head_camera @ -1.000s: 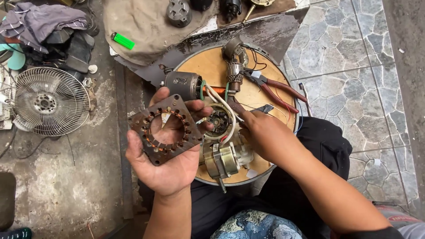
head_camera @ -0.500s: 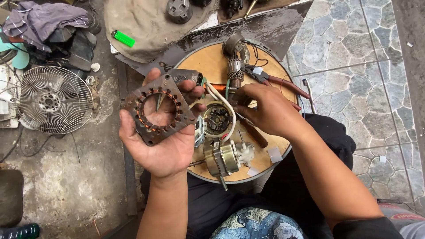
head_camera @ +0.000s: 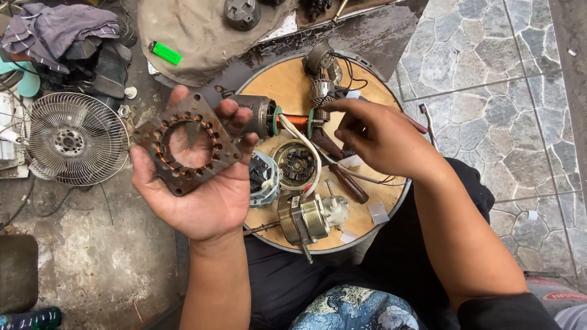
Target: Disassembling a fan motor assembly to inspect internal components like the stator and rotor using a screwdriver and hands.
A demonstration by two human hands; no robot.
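My left hand (head_camera: pixel 205 195) lies palm up and holds a square rusty stator plate (head_camera: pixel 188 142) with copper windings round its centre hole, left of the round wooden board (head_camera: pixel 287 82). My right hand (head_camera: pixel 382 135) hovers over the right half of the board, its fingers bent and pointing left towards a motor rotor with orange copper coil (head_camera: pixel 293 121); I cannot tell whether it grips anything. Under that hand lies a wooden-handled screwdriver (head_camera: pixel 348 182).
On the board sit a small fan motor (head_camera: pixel 304 217), a round motor housing (head_camera: pixel 296 164), a silver end cap (head_camera: pixel 263 177) and another armature (head_camera: pixel 321 70). A wire fan guard (head_camera: pixel 70 143) lies on the concrete floor at left. A green lighter (head_camera: pixel 165 53) rests on a cloth.
My left hand has carried the stator plate left and up, clear of the board. My right hand has risen from the board's middle towards its upper right, covering the pliers.
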